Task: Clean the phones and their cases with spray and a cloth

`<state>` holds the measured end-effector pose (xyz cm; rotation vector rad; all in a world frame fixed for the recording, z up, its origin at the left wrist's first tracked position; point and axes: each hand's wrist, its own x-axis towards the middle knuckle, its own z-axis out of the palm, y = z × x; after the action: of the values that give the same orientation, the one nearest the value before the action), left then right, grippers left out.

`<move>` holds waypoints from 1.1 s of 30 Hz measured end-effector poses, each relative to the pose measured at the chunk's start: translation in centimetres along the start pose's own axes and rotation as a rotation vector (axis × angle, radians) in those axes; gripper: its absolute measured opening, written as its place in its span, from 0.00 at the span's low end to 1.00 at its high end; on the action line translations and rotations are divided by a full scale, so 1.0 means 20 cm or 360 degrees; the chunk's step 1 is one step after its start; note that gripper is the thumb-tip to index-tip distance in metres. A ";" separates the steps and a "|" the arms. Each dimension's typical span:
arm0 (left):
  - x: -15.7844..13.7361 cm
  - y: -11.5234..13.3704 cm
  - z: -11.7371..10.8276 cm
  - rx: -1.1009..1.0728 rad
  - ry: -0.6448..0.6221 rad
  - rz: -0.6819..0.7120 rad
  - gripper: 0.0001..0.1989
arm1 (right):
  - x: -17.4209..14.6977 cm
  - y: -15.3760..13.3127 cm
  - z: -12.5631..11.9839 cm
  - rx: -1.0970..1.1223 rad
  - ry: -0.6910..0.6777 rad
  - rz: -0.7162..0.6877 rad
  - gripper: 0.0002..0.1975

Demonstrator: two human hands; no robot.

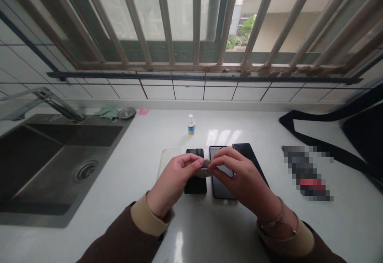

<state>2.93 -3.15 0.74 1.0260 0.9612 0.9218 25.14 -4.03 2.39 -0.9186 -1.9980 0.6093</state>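
Note:
Between my two hands is a small grey-brown piece, thin and folded like a cloth [204, 171]. My left hand [173, 177] pinches its left side between thumb and fingers. The fingertips of my right hand [242, 173] close on its right edge. Below it, a black phone [195, 186] lies on the white counter [191, 231]. Beside that phone is a second phone with a dark rim [220, 189], partly covered by my right hand. A third dark, flat device [243, 149] shows behind my right hand. Left of the phones lies a clear phone case [170, 157], partly behind my left hand.
A small white spray bottle [190, 127] stands upright behind the phones. At left is a steel sink [119, 135] with a faucet [60, 105], a green cloth [107, 113] and a metal strainer lid [127, 113]. A black strap [317, 137] and a blurred dark item [305, 171] lie right.

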 end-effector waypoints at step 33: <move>-0.01 0.02 -0.01 0.0319 -0.0059 -0.0134 0.15 | 0.01 -0.02 -0.01 0.0371 -0.0224 0.0780 0.05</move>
<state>2.71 -3.18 1.16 1.1582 1.0732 0.7454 25.16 -4.00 2.91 -1.2546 -1.7729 1.1808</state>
